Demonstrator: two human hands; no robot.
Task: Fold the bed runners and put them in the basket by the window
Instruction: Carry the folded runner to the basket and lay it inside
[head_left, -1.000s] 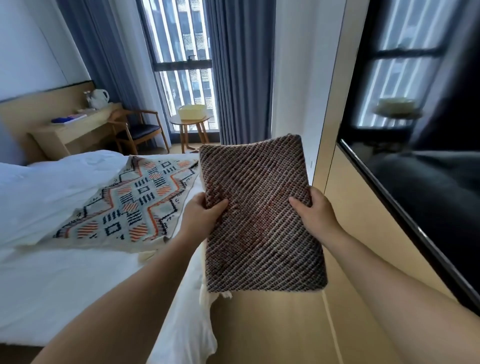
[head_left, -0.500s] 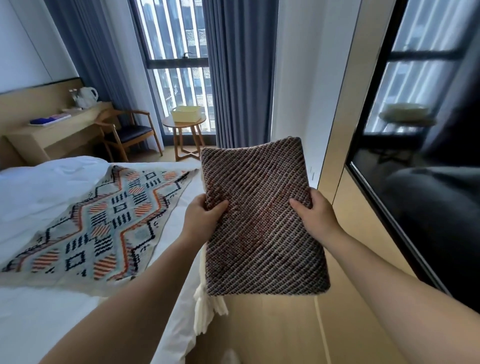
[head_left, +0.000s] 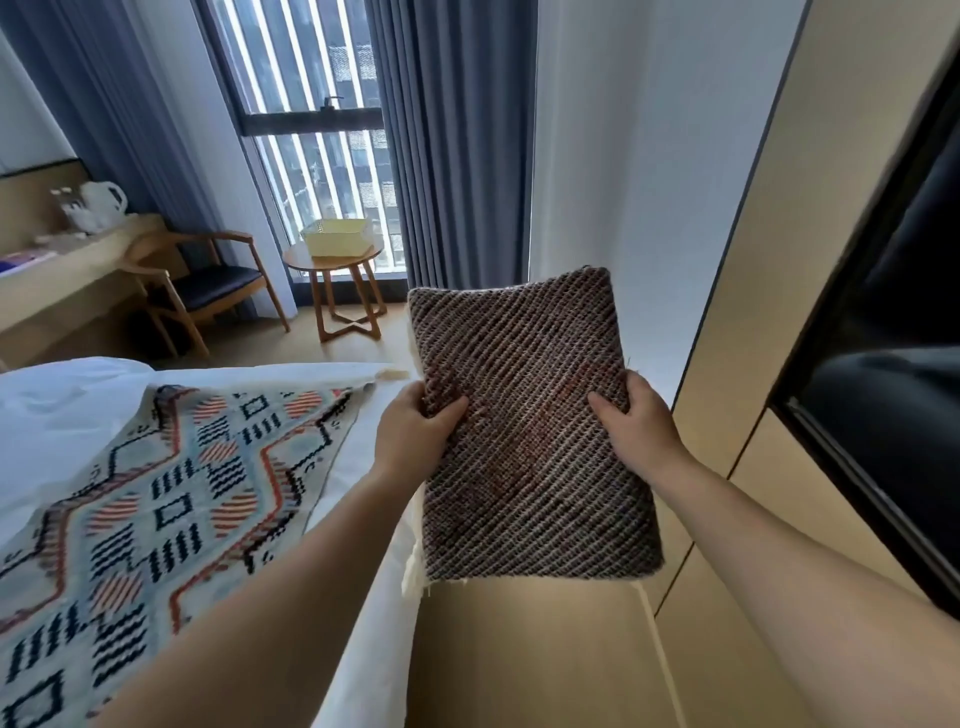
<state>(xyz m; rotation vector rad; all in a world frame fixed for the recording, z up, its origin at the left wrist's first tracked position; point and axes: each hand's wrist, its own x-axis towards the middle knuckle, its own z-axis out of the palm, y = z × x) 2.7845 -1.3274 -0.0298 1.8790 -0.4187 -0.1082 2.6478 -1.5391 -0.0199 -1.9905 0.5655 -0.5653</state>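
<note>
Head view: both forearms extend forward from the lower edge. The left hand (head_left: 415, 431) has its grip clenched on the left edge of the folded brown runner (head_left: 524, 415), thumb on the near face. The right hand (head_left: 636, 431) has its grip clenched on the right edge in the same way. The folded brown runner is held in the air as a flat, thick rectangle, tilted so that its top edge leans away, above the floor strip between the bed (head_left: 62, 415) and the wood wall panel (head_left: 753, 312). Pale fringe shows at its lower left corner.

To the left, the patterned runner (head_left: 171, 499) lies spread flat and unfolded on the white sheet of the bed, touching neither hand.

On the right wall, a dark screen (head_left: 893, 395) is mounted on the wood wall panel.

Farther off, a wooden chair (head_left: 208, 291) stands beside a long desk (head_left: 72, 275) carrying a white kettle (head_left: 104, 205). Just right of the chair, the pale yellow basket (head_left: 337, 241) sits on a small round desk (head_left: 337, 270) directly in front of the window (head_left: 311, 130), between the grey curtains (head_left: 457, 145). The basket's contents cannot be determined.
</note>
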